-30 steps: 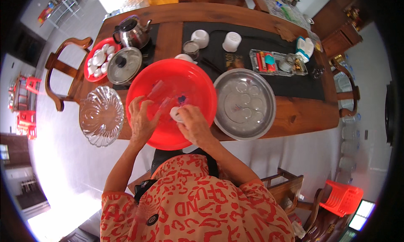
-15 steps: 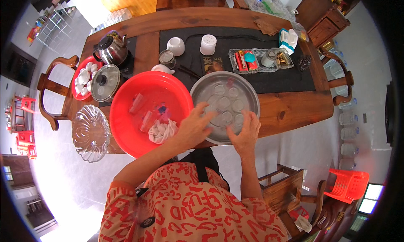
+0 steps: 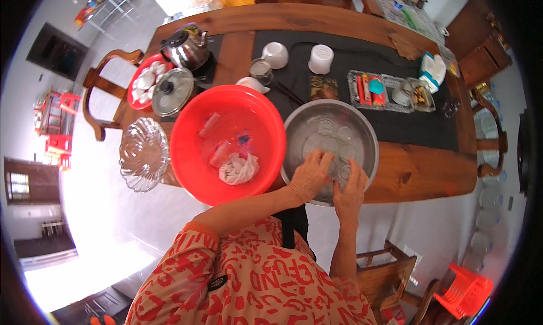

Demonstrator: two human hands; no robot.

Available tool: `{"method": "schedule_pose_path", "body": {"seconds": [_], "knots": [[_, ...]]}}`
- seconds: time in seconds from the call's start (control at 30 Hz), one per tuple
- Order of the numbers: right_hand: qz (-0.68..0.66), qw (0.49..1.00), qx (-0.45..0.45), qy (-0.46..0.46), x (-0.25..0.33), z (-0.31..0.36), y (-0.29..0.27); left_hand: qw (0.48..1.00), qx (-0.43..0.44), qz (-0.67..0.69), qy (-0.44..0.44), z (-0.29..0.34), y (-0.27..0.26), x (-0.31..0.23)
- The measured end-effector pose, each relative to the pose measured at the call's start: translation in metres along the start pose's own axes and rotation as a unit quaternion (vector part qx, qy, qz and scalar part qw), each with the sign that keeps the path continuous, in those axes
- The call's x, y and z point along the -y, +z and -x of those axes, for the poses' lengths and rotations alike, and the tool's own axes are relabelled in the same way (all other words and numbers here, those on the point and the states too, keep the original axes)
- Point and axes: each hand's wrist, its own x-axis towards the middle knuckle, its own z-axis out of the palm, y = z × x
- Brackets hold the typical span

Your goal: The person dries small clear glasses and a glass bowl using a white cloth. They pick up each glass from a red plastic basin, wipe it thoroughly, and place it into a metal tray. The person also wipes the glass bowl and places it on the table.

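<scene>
Several small clear glasses [image 3: 347,151] sit in the grey metal basin [image 3: 363,129] beside the red basin [image 3: 192,150], the left hand [image 3: 309,176] and right hand [image 3: 349,195] curved over some, though I cannot tell whether either grips one

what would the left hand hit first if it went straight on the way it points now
The left hand would probably meet a small round clear glass cup inside the round grey metal basin; depth is unclear.

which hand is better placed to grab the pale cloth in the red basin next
Probably the left hand: both hands are over the metal tray, but the left is nearer the red basin and its pale cloth; the right hand is farther.
</scene>
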Motion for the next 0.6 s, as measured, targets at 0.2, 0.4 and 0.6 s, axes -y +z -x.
{"method": "schedule_pose_path", "body": {"seconds": [0.2,0.4,0.6], "knots": [[-0.002,1.0,0.001,-0.026,0.005,0.004,0.0,0.998,-0.034,0.03,0.047,0.01,-0.003,0.006],[-0.021,0.999,-0.009,-0.028,0.024,0.015,-0.03,0.988,-0.055,0.073,0.122,0.018,-0.055,-0.011],[-0.444,0.892,-0.022,0.076,0.082,0.0,-0.046,0.954,-0.178,0.239,0.009,0.045,-0.146,0.009]]}}
